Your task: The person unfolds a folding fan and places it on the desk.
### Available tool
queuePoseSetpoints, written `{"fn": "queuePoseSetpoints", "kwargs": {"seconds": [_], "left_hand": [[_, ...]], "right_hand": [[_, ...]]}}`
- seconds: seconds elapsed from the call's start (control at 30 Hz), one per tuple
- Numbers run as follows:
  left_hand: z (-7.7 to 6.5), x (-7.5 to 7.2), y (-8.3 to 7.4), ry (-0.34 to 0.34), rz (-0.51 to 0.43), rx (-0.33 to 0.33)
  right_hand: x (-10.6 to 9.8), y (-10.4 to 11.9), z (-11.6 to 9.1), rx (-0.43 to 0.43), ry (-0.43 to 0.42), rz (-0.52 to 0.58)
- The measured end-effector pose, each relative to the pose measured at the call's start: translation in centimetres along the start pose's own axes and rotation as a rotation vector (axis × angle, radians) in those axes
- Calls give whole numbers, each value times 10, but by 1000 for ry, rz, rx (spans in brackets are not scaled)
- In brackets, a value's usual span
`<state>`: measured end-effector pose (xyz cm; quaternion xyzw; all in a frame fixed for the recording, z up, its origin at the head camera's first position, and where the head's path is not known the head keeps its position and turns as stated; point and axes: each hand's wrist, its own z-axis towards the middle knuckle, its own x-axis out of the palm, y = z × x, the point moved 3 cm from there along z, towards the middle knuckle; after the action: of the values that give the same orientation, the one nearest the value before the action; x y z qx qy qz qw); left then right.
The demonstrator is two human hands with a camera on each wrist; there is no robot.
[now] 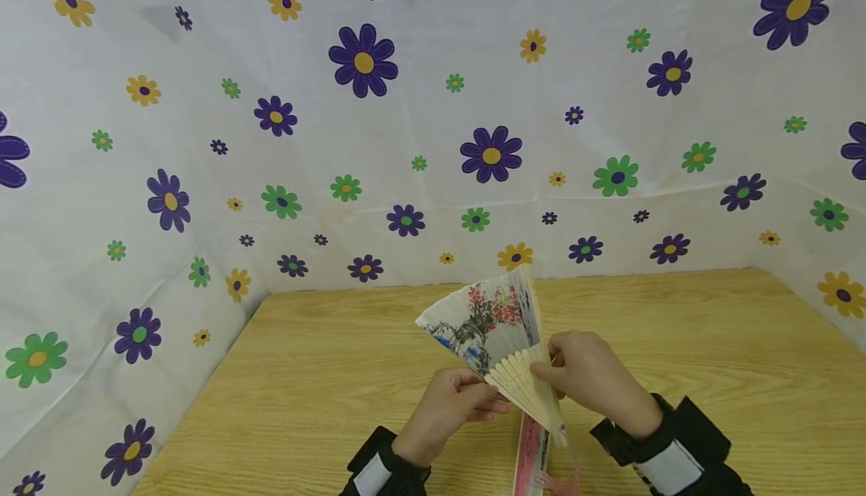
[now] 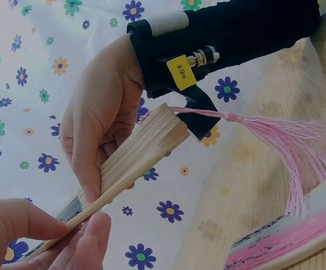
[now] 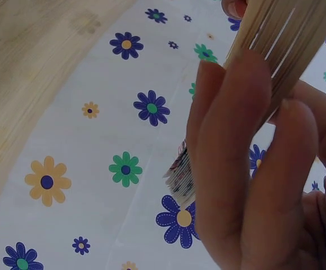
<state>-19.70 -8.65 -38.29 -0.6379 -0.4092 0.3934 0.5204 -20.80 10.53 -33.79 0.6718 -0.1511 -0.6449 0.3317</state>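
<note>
A partly spread folding fan (image 1: pixel 476 316) with pale wooden ribs and a painted leaf of red blossoms is held up over the table, its rivet end pointing down. My left hand (image 1: pixel 452 409) pinches its left outer rib between thumb and fingers. On the other side, my right hand (image 1: pixel 591 372) grips the ribs near the right guard. From the rivet end hangs a pink tassel (image 2: pixel 289 140). Beneath it a second, folded fan (image 1: pixel 531 451) with a pink leaf lies on the wooden table (image 1: pixel 325 376). In the right wrist view, the fingers partly hide the held fan's ribs (image 3: pixel 292 34).
A white cloth (image 1: pixel 419 120) printed with purple, green and yellow flowers stands behind the table and along both sides. Black bands with mounted devices wrap both wrists; one device carries a yellow label (image 2: pixel 179 72).
</note>
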Motion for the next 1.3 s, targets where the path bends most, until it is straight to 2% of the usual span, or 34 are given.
{"fn": "queuePoseSetpoints", "kwargs": {"seconds": [0.27, 0.53, 0.93, 1.3], "left_hand": [[0, 0, 0, 8, -8, 9], [1, 1, 1, 9, -18, 28], [1, 0, 0, -21, -8, 14], [2, 1, 2, 5, -23, 19]], "right_hand": [[-4, -3, -3, -30, -8, -7], [-9, -7, -3, -14, -21, -14], [-11, -11, -5, -12, -44, -8], [-8, -24, -8, -3, -41, 5]]}}
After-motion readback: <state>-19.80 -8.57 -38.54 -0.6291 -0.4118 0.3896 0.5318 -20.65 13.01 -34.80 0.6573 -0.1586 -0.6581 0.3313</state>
